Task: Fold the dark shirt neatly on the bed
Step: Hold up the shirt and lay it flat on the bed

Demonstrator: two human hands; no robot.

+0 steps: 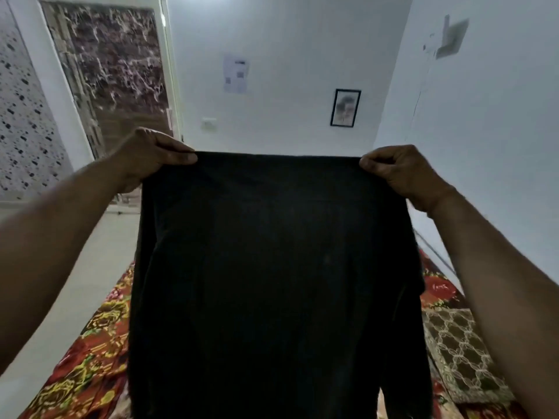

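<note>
The hanging dark shirt [278,282] blocks the middle over the bed [90,358], with open air above its top edge

A plain black shirt [278,282] hangs before white walls [287,71], above a red-and-yellow floral bedspread [87,352].

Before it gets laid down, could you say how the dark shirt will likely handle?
Probably floppy: the shirt hangs limp from the left hand and right hand. Likely light, since pinches hold it. It may crumple on the bed.
</note>
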